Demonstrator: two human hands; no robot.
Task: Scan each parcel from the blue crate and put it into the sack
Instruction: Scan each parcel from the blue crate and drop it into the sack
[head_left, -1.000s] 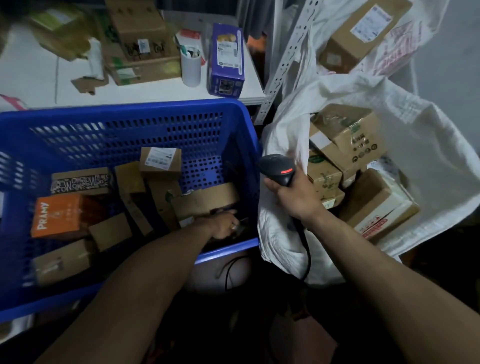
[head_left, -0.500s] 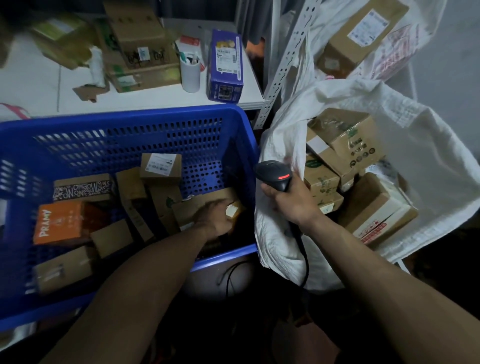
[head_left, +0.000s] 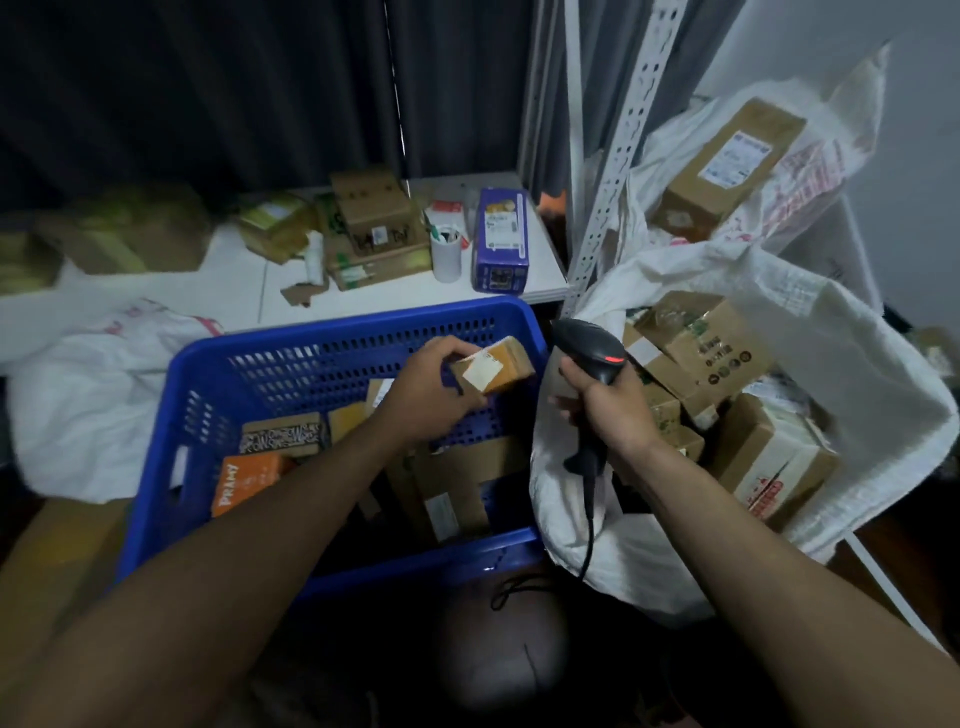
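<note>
The blue crate (head_left: 415, 564) stands close against the left side of the white sack (head_left: 576, 525). An orange box (head_left: 249, 480) lies toward the crate's near-left corner, and brown boxes lie along its near edge.

Above the crate's far-right corner, the left hand (head_left: 431, 387) grips a small brown parcel (head_left: 493, 366) by one end. Its fingers curl round the parcel and the white label faces up. Just past the crate's right edge, the right hand (head_left: 605, 410) is wrapped round the handle of the scanner (head_left: 592, 348). The scanner's head is beside the parcel but apart from it, and whether it is aimed at the label I cannot tell.

Further right, the sack already holds several boxes (head_left: 717, 353). Beyond, a purple box (head_left: 501, 239) stands near the right edge of the desk (head_left: 249, 296).

The likeliest failure is a missed read, because the label is tilted and the light is dim, so the parcel could go in unscanned. The one-ended grip could also let it slip back among the crate's unscanned boxes. The scanner's cable hangs over the sack's near lip and may snag.
</note>
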